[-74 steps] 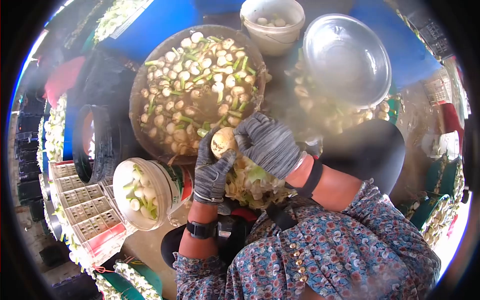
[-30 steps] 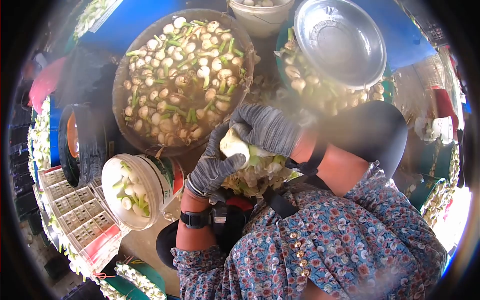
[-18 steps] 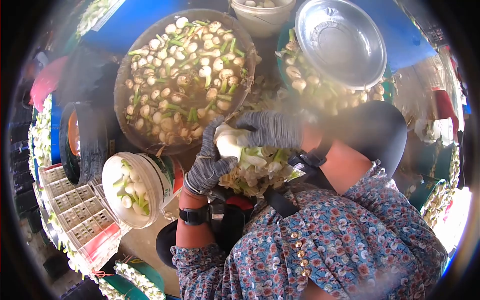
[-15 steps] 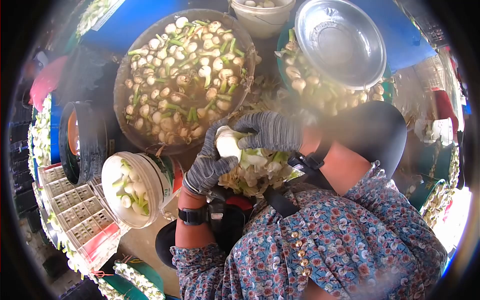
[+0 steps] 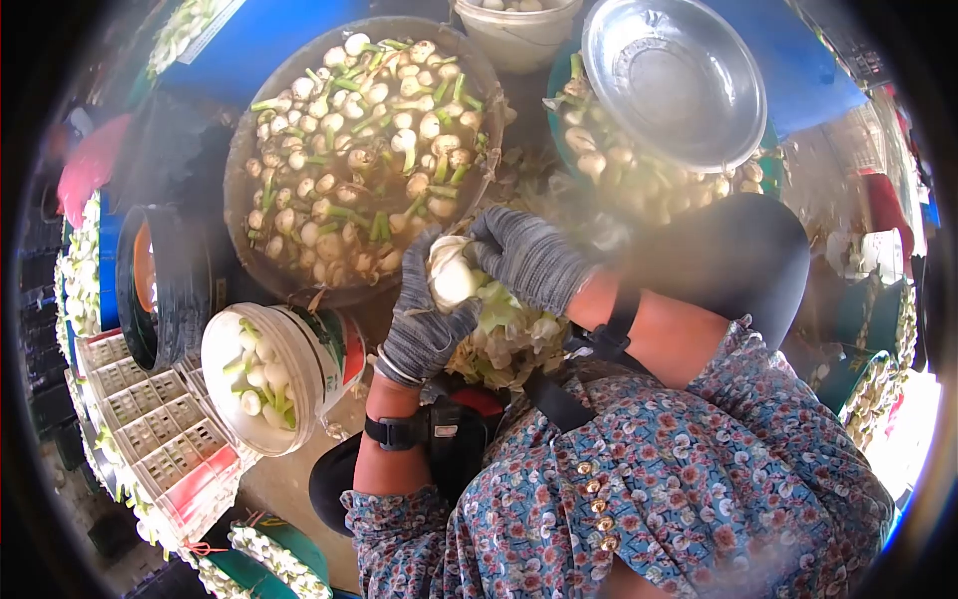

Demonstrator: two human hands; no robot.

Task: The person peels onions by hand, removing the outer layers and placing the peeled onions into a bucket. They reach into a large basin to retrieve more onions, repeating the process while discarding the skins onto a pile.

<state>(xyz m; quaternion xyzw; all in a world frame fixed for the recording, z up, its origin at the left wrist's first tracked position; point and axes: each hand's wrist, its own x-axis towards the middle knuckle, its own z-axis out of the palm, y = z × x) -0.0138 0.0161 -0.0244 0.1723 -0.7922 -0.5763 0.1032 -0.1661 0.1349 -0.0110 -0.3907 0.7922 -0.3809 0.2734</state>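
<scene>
A large white bulb, like fresh garlic, rests in my left hand, its gloved fingers wrapped round it from the left and below. My right hand, also in a grey knitted glove, has its fingertips closed on the bulb's upper right side, where a flap of pale outer skin shows. Just under my hands is a heap of pale skins and peelings. Beyond them stands a wide round tub of murky water with many bulbs and green stalks floating in it.
At my left is a white bucket with cleaned bulbs, beside stacked crates and a black container. A metal basin lies tilted over a green tub of bulbs. Another white bucket stands at the back.
My right hand's fingers have drawn back from over the bulb to its upper right edge. The bulb has turned in my left hand, and a skin flap now shows.
</scene>
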